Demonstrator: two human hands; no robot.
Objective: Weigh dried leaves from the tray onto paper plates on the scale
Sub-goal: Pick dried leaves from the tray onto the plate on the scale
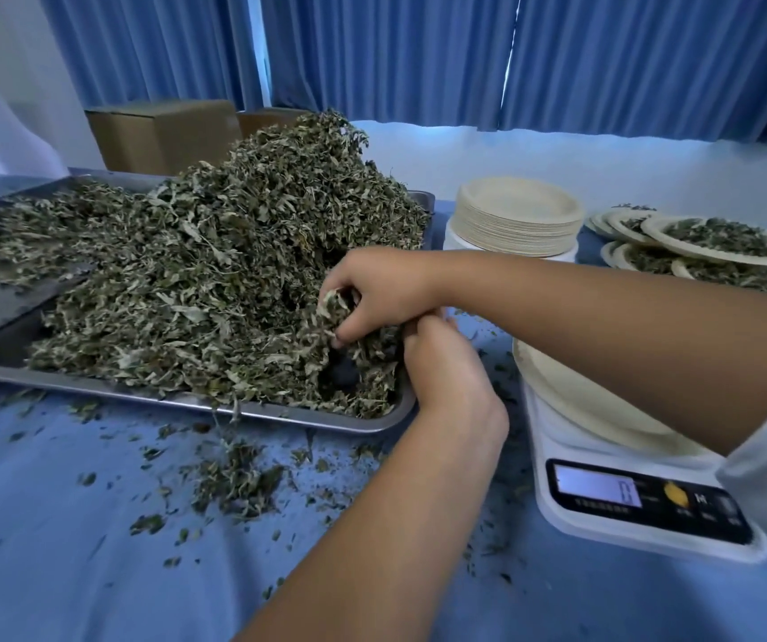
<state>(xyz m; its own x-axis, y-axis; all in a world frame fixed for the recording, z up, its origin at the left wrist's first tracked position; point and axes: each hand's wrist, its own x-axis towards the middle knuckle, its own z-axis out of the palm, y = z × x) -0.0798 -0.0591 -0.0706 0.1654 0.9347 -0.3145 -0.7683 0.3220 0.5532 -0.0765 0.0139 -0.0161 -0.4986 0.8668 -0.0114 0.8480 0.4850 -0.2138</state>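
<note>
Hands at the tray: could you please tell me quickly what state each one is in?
Left hand: at the leaves, fingers hidden; cannot be told.
Right hand: closed, holding a clump of leaves.

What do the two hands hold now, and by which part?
The right hand grips a clump of dried green leaves from above, fingers curled round it. The fingers of the left hand are hidden beneath; its hold cannot be told.

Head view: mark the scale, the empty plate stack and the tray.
scale (650, 500), head view, black front panel beside the display.
empty plate stack (518, 201), head view, centre of the top plate.
tray (117, 390), head view, near metal rim.
</note>
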